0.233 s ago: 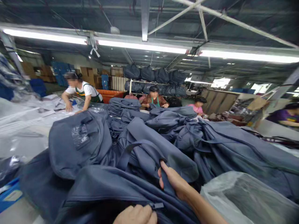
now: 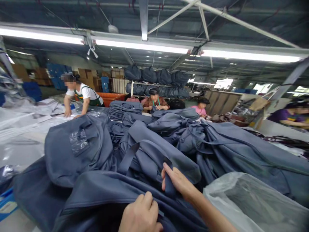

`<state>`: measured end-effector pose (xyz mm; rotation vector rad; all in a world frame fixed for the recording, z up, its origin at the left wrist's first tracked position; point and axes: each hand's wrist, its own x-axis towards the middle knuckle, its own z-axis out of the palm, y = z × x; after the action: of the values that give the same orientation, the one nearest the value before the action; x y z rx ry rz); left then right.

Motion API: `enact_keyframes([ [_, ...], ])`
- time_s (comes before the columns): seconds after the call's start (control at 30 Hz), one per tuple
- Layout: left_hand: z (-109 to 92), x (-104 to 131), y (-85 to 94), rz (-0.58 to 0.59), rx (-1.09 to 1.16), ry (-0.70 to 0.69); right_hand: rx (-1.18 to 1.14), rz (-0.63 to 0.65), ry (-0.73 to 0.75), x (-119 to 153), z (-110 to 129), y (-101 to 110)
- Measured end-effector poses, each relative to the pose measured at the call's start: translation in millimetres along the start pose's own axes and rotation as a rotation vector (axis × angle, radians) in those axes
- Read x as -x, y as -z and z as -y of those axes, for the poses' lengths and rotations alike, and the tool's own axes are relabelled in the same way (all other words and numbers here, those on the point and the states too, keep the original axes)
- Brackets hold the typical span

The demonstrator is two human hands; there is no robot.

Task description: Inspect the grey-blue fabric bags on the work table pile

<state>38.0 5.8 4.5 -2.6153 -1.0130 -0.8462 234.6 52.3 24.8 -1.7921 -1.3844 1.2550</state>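
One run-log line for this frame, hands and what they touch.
left hand: gripping grey-blue bag | right hand: pinching bag strap | clear plastic bag: at right

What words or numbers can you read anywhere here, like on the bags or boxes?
None can be read.
The clear plastic packet on the grey-blue bag shows no legible print.
The cardboard boxes at the back are too far and blurred to read.
The blue thing at lower left has a pale label, too blurred to read.
The left hand and right hand grip plain fabric.
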Motion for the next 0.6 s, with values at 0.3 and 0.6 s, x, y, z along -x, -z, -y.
enact_keyframes([
  [0.3, 17.3, 5.6, 11.7, 0.055, 0.356, 0.057, 0.344, 0.299, 0.016, 80.2, 27.0, 14.0],
  [0.6, 14.2, 6.2, 18.8, -0.222, 0.194, 0.021, 0.579, 0.31, 0.446, 63.8, -0.8, -35.8],
])
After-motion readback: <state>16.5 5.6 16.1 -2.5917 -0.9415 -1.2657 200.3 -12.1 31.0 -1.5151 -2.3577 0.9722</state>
